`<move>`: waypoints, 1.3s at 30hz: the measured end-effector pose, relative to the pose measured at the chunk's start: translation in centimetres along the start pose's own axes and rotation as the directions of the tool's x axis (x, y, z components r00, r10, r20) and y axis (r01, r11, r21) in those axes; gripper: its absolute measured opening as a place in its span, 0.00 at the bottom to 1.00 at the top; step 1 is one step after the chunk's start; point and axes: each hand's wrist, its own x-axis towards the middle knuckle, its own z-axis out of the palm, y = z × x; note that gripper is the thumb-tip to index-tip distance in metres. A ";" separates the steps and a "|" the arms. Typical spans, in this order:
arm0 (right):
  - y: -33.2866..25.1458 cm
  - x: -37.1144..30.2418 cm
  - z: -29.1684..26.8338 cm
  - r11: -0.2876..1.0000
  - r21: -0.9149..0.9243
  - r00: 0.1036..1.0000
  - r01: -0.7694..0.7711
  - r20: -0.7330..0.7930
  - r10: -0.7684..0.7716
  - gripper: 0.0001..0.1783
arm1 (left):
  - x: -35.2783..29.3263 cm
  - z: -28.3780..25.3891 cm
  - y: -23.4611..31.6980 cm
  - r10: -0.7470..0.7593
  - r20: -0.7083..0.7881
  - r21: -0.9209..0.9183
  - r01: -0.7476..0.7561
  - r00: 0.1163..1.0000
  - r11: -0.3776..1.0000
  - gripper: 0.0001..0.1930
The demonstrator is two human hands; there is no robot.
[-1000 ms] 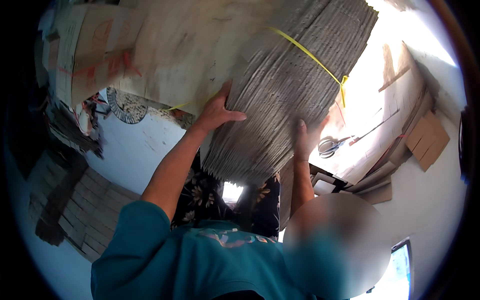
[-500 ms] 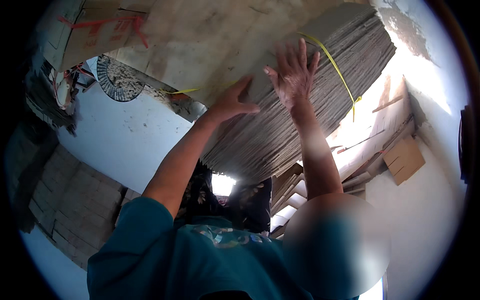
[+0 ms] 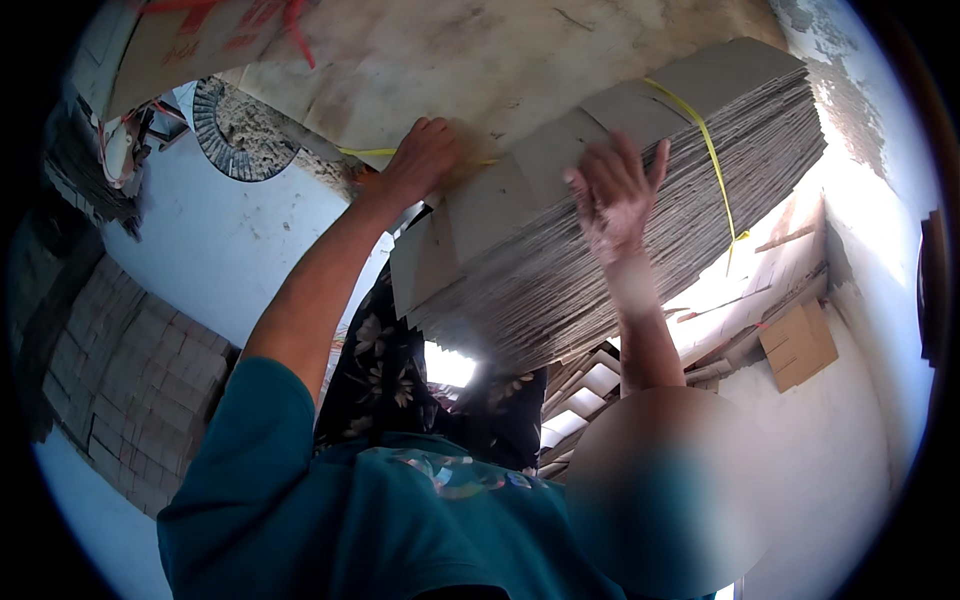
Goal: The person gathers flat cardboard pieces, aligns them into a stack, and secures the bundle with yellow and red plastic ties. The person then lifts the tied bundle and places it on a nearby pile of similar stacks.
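Note:
A thick stack of grey cardboard sheets (image 3: pixel 570 270) lies slanted across a worn tabletop (image 3: pixel 400 60), its layered edges facing me. One yellow strap (image 3: pixel 712 150) goes around the right part of the stack, with a knot low on the near side. A second yellow strap (image 3: pixel 365 152) runs along the tabletop beyond the stack's left part, passing behind my left hand (image 3: pixel 425 162). That hand's fingers are curled at this strap; their tips are blurred. Over the stack's upper near edge is my right hand (image 3: pixel 615 195), fingers spread and slightly blurred, holding nothing.
Brown cardboard with red tape (image 3: pixel 190 55) is at the far left, above a round ribbed object (image 3: pixel 240 130). Stacked cardboard pieces (image 3: pixel 140 390) stand at lower left. Toward the right are a whitish wall (image 3: pixel 850 400), a leaning cardboard piece (image 3: pixel 800 345) and more loose cardboard.
My left hand has moved left and away from the stack to the loose strap, its fingers curling. The right hand has drawn slightly back, toward me. The view has shifted a little.

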 end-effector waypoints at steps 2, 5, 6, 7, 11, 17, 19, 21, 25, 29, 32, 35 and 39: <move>-1.6 -0.8 -0.2 0.999 0.034 0.999 0.012 0.030 -0.013 0.13 | 1.6 -0.8 -0.2 -0.258 0.102 -0.168 0.272 0.961 0.947 0.03; -2.8 -1.2 -0.2 0.996 0.090 1.000 -0.010 0.006 0.009 0.11 | 3.8 -0.6 -1.9 -0.265 -0.035 -0.262 0.247 0.964 0.933 0.04; -3.0 -1.2 -0.1 0.994 0.109 1.000 -0.025 -0.014 0.026 0.11 | 4.4 -0.4 -2.5 -0.205 -0.137 -0.261 0.164 0.969 0.951 0.05; -3.1 -1.2 0.0 0.995 0.096 1.000 -0.024 -0.015 0.026 0.11 | 5.4 -0.6 -2.4 -0.236 -0.176 -0.232 0.193 0.956 0.953 0.05; -3.4 -1.6 0.0 0.998 0.064 1.000 -0.018 -0.011 0.019 0.10 | 10.4 -1.5 -1.0 -0.320 -0.295 -0.123 0.297 0.900 0.947 0.05; -3.6 -2.0 0.3 0.993 0.106 0.998 -0.055 -0.031 0.058 0.09 | 13.2 -7.7 0.1 -0.261 0.229 -0.837 0.327 0.938 0.439 0.08; -3.6 -2.0 0.2 0.993 0.099 0.997 -0.071 -0.010 0.072 0.09 | 11.7 -11.1 2.0 -0.066 0.371 -0.910 0.377 0.926 0.173 0.08; -3.7 -2.3 0.3 0.995 0.065 0.997 -0.074 0.009 0.074 0.08 | 9.8 -13.1 4.4 0.002 0.367 -0.926 0.365 0.930 0.101 0.09; -5.9 -3.8 0.9 0.991 0.091 0.995 -0.096 -0.011 0.097 0.07 | 7.1 -13.0 6.9 -0.072 0.369 -0.902 0.376 0.927 0.211 0.08; -6.9 -4.3 1.3 0.977 0.146 0.987 -0.158 0.014 0.157 0.09 | 6.9 -13.5 9.8 -0.118 0.322 -0.795 0.336 0.939 0.506 0.08; -6.3 -4.6 0.4 0.996 -0.004 0.991 -0.089 0.099 0.089 0.11 | 6.6 -13.7 15.2 0.094 -0.061 -0.834 -0.103 0.994 0.542 0.08; -6.7 -4.9 0.7 0.997 -0.028 0.992 -0.066 0.110 0.069 0.11 | 7.0 -14.6 21.1 0.364 -0.260 -0.734 -0.428 0.894 0.528 0.06; -6.5 -5.1 2.6 0.996 0.013 0.994 -0.086 0.062 0.085 0.08 | 8.9 -12.4 26.1 0.411 -0.222 -0.569 -0.460 0.884 0.681 0.06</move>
